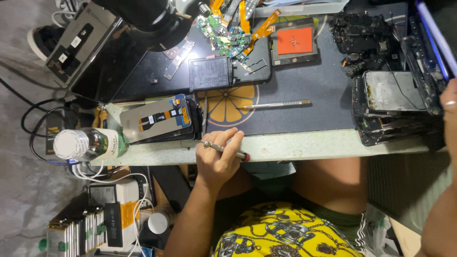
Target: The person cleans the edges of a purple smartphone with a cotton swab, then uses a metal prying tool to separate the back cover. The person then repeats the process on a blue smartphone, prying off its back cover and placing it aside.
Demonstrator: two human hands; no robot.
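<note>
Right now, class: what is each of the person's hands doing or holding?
Left hand: closed on a screwdriver at the table edge.
Right hand: mostly out of frame, cannot be told.

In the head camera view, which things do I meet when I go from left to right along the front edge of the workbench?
Clear plastic bottle → stack of phone screens → left hand holding a small screwdriver → pile of phone frames → right hand at the picture's edge.

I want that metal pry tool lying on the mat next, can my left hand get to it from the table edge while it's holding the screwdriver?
Probably yes. The left hand rests at the table edge, and only bare mat lies between it and the metal pry tool. Its fingers are shut on the screwdriver, though.
</note>
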